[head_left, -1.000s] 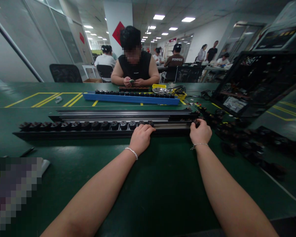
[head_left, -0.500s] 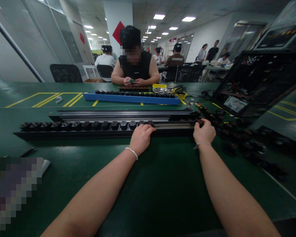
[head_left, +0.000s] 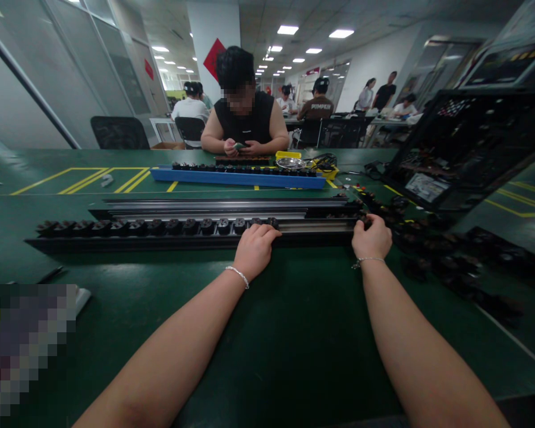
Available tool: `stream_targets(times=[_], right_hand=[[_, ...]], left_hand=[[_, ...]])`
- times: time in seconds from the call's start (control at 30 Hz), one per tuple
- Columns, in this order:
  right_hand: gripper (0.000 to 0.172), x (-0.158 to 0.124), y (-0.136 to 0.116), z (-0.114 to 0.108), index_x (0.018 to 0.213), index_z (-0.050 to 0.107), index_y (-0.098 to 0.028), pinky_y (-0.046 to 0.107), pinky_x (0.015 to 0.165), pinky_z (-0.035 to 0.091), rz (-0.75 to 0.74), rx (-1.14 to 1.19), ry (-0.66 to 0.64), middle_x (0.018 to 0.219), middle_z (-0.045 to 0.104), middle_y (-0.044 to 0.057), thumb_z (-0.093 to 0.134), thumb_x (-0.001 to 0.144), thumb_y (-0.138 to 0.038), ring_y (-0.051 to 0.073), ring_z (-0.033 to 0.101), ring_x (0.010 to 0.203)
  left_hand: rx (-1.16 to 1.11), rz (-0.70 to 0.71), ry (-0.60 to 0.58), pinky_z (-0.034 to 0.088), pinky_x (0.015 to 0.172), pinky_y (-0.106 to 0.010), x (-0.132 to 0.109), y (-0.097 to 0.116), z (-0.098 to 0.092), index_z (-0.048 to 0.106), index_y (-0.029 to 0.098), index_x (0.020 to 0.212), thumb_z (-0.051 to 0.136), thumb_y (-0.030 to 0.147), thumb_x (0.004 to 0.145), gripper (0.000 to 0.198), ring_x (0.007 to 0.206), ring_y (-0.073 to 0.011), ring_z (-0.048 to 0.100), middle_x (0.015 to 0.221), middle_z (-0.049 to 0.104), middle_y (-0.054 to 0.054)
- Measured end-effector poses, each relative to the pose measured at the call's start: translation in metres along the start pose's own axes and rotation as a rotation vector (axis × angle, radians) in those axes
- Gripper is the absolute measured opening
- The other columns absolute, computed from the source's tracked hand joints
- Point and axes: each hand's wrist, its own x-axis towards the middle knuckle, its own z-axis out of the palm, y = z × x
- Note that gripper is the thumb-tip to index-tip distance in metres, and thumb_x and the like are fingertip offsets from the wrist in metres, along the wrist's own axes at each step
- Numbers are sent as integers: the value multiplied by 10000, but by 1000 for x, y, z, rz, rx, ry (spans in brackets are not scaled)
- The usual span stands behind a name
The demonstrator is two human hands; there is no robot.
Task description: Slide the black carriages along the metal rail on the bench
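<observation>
A long black rail [head_left: 196, 242] lies across the bench in front of me. Its left part bears a row of black round-faced modules [head_left: 172, 226] that look like sockets; the right part shows a bare metallic channel [head_left: 314, 227]. My left hand [head_left: 255, 248] is closed over the right end of that row, fingers curled on the last module [head_left: 273, 223]. At the rail's right end, my right hand [head_left: 373, 236] pinches a small black module [head_left: 361, 223], mostly hidden by the fingers. Whether this module sits in the channel I cannot tell.
More metal rails [head_left: 223, 205] lie just behind. A blue rail [head_left: 236, 178] with black modules stands farther off, before a seated person [head_left: 245, 122]. Loose black modules [head_left: 446, 261] are scattered right, below a tilted black case [head_left: 468, 148]. A pen [head_left: 51, 274] lies left.
My right hand has shifted very slightly to the right, still pinching the small black module. My left hand and the rail have stayed in place.
</observation>
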Motion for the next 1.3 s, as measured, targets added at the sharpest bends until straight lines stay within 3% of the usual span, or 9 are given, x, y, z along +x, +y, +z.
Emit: stream_targets(times=[1.3], right_hand=[[409, 19, 22, 2, 1089, 588, -123, 403, 877, 381, 55, 117, 86, 1019, 609, 138, 469, 730, -279, 254, 498, 919]], left_hand=[[-9, -13, -13, 426, 823, -352, 0, 0, -1, 618, 221, 1057, 435, 54, 797, 359, 935, -205, 507, 1053, 630, -41]])
